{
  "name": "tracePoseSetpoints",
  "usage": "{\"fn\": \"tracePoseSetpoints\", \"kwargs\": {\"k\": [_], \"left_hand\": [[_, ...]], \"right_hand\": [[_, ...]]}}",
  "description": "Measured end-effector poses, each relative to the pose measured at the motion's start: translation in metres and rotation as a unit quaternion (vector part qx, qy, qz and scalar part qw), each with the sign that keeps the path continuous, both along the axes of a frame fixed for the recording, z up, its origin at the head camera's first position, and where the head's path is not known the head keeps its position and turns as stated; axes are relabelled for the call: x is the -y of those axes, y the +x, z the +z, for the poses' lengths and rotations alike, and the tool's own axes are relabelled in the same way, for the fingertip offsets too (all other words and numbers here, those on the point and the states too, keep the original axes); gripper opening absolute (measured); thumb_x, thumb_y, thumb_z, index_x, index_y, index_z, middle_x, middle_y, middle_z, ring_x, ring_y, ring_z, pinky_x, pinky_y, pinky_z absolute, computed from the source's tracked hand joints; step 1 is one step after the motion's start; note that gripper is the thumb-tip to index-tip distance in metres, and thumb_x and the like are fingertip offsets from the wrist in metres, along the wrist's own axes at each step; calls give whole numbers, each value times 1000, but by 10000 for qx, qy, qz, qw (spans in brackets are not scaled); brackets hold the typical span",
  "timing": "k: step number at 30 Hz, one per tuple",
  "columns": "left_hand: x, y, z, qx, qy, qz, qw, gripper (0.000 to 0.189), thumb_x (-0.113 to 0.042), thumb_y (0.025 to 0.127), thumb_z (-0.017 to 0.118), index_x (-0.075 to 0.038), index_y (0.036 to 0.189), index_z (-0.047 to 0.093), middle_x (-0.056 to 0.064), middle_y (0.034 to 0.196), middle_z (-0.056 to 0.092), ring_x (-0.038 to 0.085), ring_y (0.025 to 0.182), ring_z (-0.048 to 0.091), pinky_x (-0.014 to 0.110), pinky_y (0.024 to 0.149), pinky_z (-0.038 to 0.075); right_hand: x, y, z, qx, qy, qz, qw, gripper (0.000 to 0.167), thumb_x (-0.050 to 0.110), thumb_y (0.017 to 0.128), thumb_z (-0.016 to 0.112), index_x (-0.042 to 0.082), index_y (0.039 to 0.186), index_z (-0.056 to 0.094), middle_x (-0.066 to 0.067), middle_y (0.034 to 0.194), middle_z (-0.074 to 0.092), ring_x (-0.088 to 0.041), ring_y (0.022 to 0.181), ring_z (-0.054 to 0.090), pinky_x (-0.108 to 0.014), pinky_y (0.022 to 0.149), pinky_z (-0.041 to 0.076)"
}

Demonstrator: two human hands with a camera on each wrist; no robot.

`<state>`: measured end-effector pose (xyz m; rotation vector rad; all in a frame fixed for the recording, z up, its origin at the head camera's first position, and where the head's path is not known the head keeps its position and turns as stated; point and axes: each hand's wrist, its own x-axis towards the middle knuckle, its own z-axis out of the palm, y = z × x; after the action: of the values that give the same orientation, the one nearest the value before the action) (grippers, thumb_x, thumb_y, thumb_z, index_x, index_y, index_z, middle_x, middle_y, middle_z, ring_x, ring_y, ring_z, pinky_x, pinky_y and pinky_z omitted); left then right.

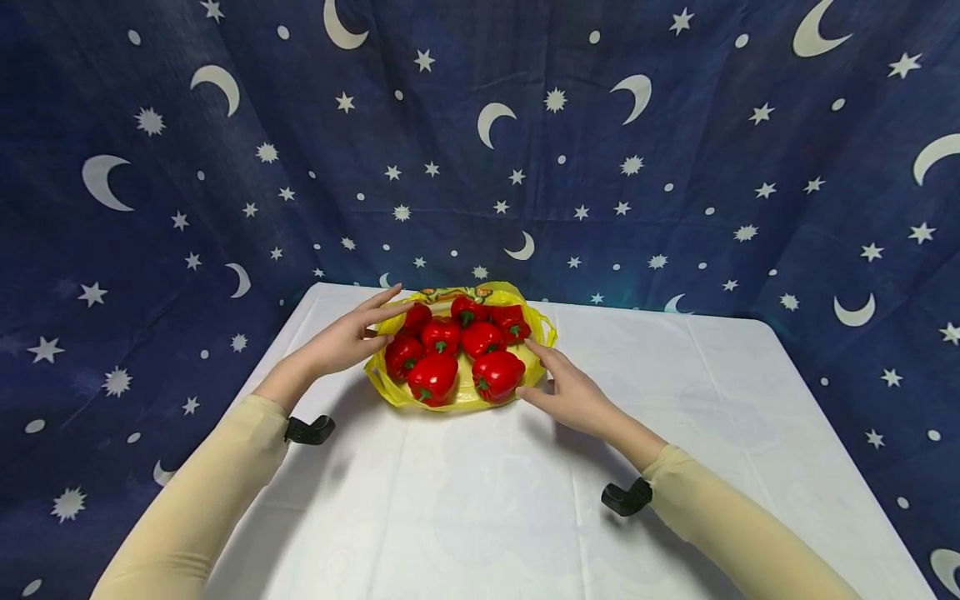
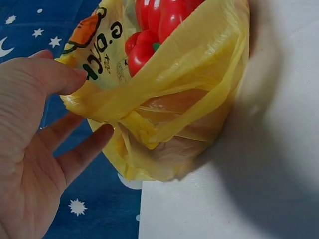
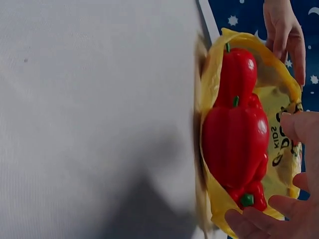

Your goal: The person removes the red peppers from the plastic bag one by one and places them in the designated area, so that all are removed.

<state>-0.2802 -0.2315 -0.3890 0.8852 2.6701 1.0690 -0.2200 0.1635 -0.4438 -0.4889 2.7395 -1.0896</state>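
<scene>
Several shiny red bell peppers (image 1: 434,379) with green stems lie together in a yellow plastic bag (image 1: 465,394), its mouth spread wide around them. At the bag's left rim is my left hand (image 1: 347,335), fingers stretched out over the edge. In the left wrist view its thumb (image 2: 65,78) lies against the yellow film, with two other fingers spread below. My right hand (image 1: 576,394) is at the opposite rim, its fingers extended and parted beside the nearest pepper (image 1: 498,375). Dark print shows on the bag's inner far side in the right wrist view.
A white cloth covers the table (image 1: 465,508), and the bag sits toward its far edge. Behind hangs a dark blue curtain (image 1: 450,117) with moons and stars. Each wrist wears a black camera mount, such as the right mount (image 1: 627,497).
</scene>
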Motion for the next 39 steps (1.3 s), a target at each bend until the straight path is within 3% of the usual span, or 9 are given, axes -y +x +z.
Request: {"fn": "tracePoseSetpoints", "kwargs": {"k": [7, 11, 15, 19, 24, 31, 35, 39], "left_hand": [[0, -2, -5, -106, -148, -40, 9998, 52, 5, 97, 58, -16, 145, 61, 6, 169, 22, 33, 152, 24, 53, 108, 42], [1, -3, -7, -128, -215, -73, 9997, 53, 6, 96, 59, -16, 144, 61, 9, 168, 23, 33, 152, 24, 52, 109, 41], [1, -4, -7, -157, -260, -107, 9995, 55, 7, 95, 58, -14, 146, 60, 10, 168, 22, 33, 152, 24, 53, 110, 40], [0, -5, -7, -154, -346, -121, 9992, 55, 6, 96, 57, -11, 148, 57, 10, 169, 21, 35, 152, 23, 54, 112, 37], [1, -5, -7, -188, -406, -168, 9989, 55, 6, 95, 57, -10, 149, 55, 8, 169, 21, 35, 152, 22, 55, 112, 36], [0, -3, -5, -142, -434, -159, 9988, 56, 7, 95, 57, -9, 149, 54, 7, 169, 21, 35, 152, 23, 55, 111, 37], [-2, -2, -4, -51, -419, -128, 9990, 59, 7, 95, 56, -9, 152, 51, 4, 169, 20, 33, 151, 25, 53, 108, 43], [-3, -2, -3, -47, -438, -148, 9989, 59, 6, 96, 56, -9, 152, 50, 4, 169, 21, 34, 151, 26, 53, 107, 44]], "right_hand": [[7, 1, -6, 97, -280, -83, 9995, 85, 42, 92, 73, 19, 162, 30, -13, 156, 42, -29, 124, 57, -48, 97, 52], [10, -1, -10, 401, -539, -300, 9973, 85, 40, 92, 74, 18, 162, 30, -15, 156, 43, -30, 125, 57, -49, 99, 51], [14, -4, -12, 807, -976, -592, 9902, 86, 35, 92, 75, 13, 161, 30, -18, 151, 46, -27, 113, 61, -40, 89, 57], [21, -6, -11, 1393, -1540, -924, 9738, 89, 31, 92, 76, 8, 161, 26, -21, 150, 44, -29, 104, 67, -37, 84, 59], [29, -9, -6, 2204, -2254, -1403, 9386, 92, 28, 93, 75, 3, 162, 19, -26, 149, 41, -33, 105, 68, -40, 87, 57], [43, -13, 1, 2972, -2483, -1890, 9024, 100, 35, 91, 77, 7, 163, 14, -23, 154, 38, -33, 106, 68, -42, 93, 55], [52, -11, 2, 3087, -2556, -1933, 8955, 107, 37, 89, 80, 7, 164, 9, -23, 155, 35, -31, 106, 67, -43, 92, 55], [58, -10, 0, 2962, -2523, -1910, 9012, 111, 37, 88, 80, 5, 164, 6, -22, 155, 37, -29, 102, 68, -43, 89, 57]]}}
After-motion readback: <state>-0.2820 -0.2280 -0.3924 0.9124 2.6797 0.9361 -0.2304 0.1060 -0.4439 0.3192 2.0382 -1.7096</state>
